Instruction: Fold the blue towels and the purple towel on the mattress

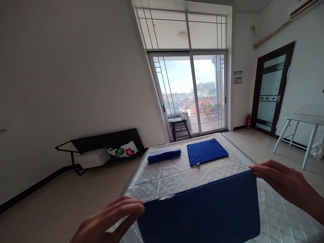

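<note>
A blue cloth (202, 211) hangs stretched between my two hands, its upper edge running up toward the right. My left hand (113, 216) pinches the upper left corner, with a white label on the edge close by. At the upper right corner, the fingers of my right hand (280, 182) are closed on the cloth. Beyond it, a flat folded blue cloth (207, 152) and a rolled blue cloth (164, 156) lie on the silvery quilted bed cover (149, 182). The cloth's lower edge runs partly out of view.
Against the left wall stands a black rack (106, 140) with a white box (92, 158) and a printed bag (124, 150). A dark stool (178, 123) is by the sliding glass door (174, 87). To the right are a white table (310, 118) and a fire extinguisher (248, 121).
</note>
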`<act>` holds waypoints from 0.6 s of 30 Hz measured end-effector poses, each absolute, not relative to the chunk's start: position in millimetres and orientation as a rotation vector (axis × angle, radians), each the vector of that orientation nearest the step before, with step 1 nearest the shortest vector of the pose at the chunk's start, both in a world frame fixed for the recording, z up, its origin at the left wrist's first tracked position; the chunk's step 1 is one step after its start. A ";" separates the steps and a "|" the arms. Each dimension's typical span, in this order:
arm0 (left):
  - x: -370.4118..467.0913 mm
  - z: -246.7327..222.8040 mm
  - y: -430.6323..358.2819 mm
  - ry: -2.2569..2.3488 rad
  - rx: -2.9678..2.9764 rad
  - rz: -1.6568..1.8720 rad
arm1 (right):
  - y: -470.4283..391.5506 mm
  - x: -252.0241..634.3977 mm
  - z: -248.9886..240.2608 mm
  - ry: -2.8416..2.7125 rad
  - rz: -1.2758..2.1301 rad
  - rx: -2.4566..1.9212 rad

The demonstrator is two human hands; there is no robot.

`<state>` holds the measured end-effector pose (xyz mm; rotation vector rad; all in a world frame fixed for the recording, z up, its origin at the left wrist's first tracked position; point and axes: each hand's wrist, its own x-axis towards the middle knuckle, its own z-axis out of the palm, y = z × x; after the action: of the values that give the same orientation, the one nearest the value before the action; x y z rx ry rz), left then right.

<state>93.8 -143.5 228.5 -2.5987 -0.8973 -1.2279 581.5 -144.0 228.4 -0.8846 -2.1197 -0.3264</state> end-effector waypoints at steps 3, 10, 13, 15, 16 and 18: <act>113.2 235.3 -123.0 -1.179 -2.636 -1.224 | -136.4 593.1 222.9 -2.120 -0.266 -0.902; 147.9 233.8 1.4 -1.649 -2.769 -1.163 | -43.1 603.1 234.2 -2.143 -0.078 -1.136; 166.1 240.9 76.3 -1.744 -2.761 -1.227 | 29.9 598.7 252.6 -2.117 -0.010 -1.303; 178.8 251.2 120.9 -1.784 -2.657 -1.358 | 78.7 592.1 269.4 -2.041 -0.077 -1.427; 184.5 257.1 140.3 -1.791 -2.583 -1.445 | 101.0 588.3 278.5 -1.992 -0.151 -1.478; 192.9 267.0 173.0 -1.752 -2.435 -1.606 | 138.9 581.4 295.0 -1.916 -0.273 -1.525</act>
<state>192.9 173.0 267.0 -2.4345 -1.7517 -1.6064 581.4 138.9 295.0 -1.5248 -1.9158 -0.2729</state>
